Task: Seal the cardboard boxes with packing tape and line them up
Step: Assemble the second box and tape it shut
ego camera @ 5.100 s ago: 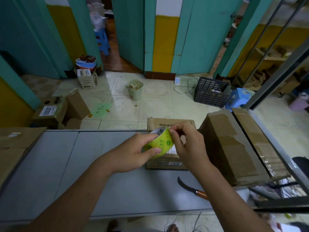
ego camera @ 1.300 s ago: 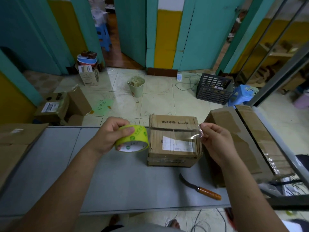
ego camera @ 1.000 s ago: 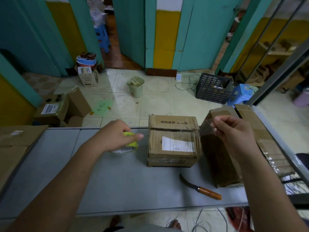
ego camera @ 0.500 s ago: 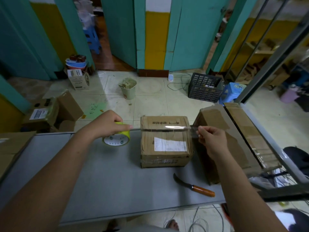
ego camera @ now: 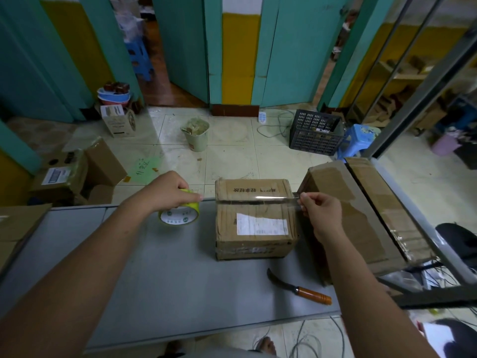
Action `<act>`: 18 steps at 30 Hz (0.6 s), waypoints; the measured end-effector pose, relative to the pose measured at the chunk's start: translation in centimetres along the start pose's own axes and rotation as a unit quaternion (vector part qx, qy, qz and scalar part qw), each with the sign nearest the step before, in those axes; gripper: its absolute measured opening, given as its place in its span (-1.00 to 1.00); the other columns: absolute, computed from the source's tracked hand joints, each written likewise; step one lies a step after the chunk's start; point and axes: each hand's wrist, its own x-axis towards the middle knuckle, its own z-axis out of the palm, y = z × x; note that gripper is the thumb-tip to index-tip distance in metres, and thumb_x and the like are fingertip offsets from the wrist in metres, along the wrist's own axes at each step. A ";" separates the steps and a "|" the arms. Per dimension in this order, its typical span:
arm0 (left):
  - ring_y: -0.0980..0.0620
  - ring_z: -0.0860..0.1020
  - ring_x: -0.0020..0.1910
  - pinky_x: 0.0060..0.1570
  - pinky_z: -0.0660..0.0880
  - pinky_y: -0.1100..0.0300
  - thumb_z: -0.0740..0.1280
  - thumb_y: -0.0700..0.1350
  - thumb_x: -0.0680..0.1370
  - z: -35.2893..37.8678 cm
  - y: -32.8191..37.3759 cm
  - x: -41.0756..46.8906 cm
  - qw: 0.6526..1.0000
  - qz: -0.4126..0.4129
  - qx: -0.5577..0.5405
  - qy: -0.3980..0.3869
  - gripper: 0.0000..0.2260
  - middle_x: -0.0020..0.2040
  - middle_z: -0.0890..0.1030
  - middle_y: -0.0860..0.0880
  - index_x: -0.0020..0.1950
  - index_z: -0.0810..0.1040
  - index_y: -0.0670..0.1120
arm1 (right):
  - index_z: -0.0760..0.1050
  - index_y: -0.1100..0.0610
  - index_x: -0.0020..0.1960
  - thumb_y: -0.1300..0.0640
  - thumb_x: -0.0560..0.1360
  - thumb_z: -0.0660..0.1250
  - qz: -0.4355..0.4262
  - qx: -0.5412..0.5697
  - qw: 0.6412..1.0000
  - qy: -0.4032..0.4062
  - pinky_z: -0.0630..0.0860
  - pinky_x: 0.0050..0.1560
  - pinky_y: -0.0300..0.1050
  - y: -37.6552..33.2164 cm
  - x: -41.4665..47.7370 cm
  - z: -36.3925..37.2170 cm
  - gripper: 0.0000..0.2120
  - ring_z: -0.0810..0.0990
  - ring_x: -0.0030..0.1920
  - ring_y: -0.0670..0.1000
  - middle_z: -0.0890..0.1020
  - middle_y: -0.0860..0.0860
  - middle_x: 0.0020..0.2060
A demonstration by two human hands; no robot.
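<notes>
A small cardboard box [ego camera: 254, 218] with a white label stands on the grey table [ego camera: 180, 280]. My left hand [ego camera: 170, 191] grips a yellow-green roll of packing tape [ego camera: 179, 215] just left of the box. A clear strip of tape [ego camera: 254, 200] runs from the roll across the box's top, near its far part. My right hand [ego camera: 320, 211] pinches the strip's free end at the box's right edge. A larger taped cardboard box [ego camera: 361, 210] lies tilted to the right.
A knife with an orange wooden handle [ego camera: 300, 289] lies on the table near the front right. Flat cardboard [ego camera: 15, 226] sits at the left edge. On the floor beyond are open boxes [ego camera: 77, 171], a bucket [ego camera: 197, 134], a black crate [ego camera: 315, 133] and a blue stool [ego camera: 357, 139].
Since a second ago my right hand has come down to the box's right edge and the tape strip now lies stretched over the box top. My left hand stays on the roll left of the box.
</notes>
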 end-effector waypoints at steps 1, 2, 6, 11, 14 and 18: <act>0.06 0.29 -0.55 -0.43 0.28 0.21 0.60 0.20 0.45 0.0 0.0 0.1 1.000 -0.002 0.004 0.001 -0.41 -0.55 0.30 0.02 -0.53 0.31 0.00 | 0.70 0.06 -0.04 0.12 0.60 0.44 -0.002 -0.003 1.000 0.005 0.60 -0.08 -0.13 0.0 0.0 0.1 -0.93 0.71 -0.10 0.03 0.74 0.01 -0.20; 0.06 0.29 -0.55 -0.44 0.28 0.22 0.60 0.20 0.45 0.1 0.0 0.3 1.000 -0.004 0.006 0.002 -0.41 -0.55 0.31 0.02 -0.53 0.31 0.00 | 0.70 0.06 -0.03 0.12 0.60 0.44 -0.001 -0.006 1.000 0.007 0.60 -0.08 -0.13 0.0 0.1 0.2 -0.93 0.71 -0.09 0.03 0.74 0.01 -0.19; 0.05 0.29 -0.56 -0.47 0.26 0.24 0.60 0.17 0.46 0.4 -0.1 0.6 1.000 -0.010 0.014 -0.007 -0.40 -0.54 0.30 0.02 -0.50 0.27 0.01 | 0.70 0.10 -0.01 0.14 0.60 0.44 0.013 -0.007 1.000 0.003 0.65 0.03 -0.04 0.3 0.1 0.5 -0.93 0.71 -0.06 0.07 0.74 0.05 -0.16; 0.04 0.30 -0.55 -0.49 0.28 0.25 0.61 0.14 0.46 1.2 -0.4 0.9 0.999 -0.023 0.020 -0.008 -0.41 -0.52 0.29 0.00 -0.50 0.28 0.01 | 0.70 0.07 -0.06 0.13 0.60 0.44 0.006 -0.024 1.000 0.010 0.65 -0.07 -0.09 1.0 0.1 0.6 -0.91 0.73 -0.11 0.04 0.74 0.02 -0.21; 0.03 0.34 -0.55 -0.45 0.31 0.23 0.61 0.15 0.45 1.4 -0.6 1.0 0.999 -0.028 0.030 -0.006 -0.44 -0.52 0.32 -0.02 -0.48 0.32 -0.02 | 0.69 0.03 -0.10 0.13 0.60 0.45 0.003 -0.029 0.999 0.024 0.62 -0.13 -0.13 1.3 0.4 1.0 -0.89 0.72 -0.17 -0.02 0.73 -0.01 -0.26; 0.01 0.35 -0.47 -0.33 0.34 0.10 0.61 0.16 0.46 1.5 -0.7 1.5 0.999 -0.032 0.034 -0.003 -0.45 -0.50 0.32 -0.05 -0.47 0.34 -0.03 | 0.67 -0.01 -0.13 0.15 0.60 0.45 0.001 -0.036 0.998 0.042 0.50 -0.24 -0.29 1.6 0.5 1.9 -0.86 0.68 -0.24 -0.15 0.72 -0.07 -0.30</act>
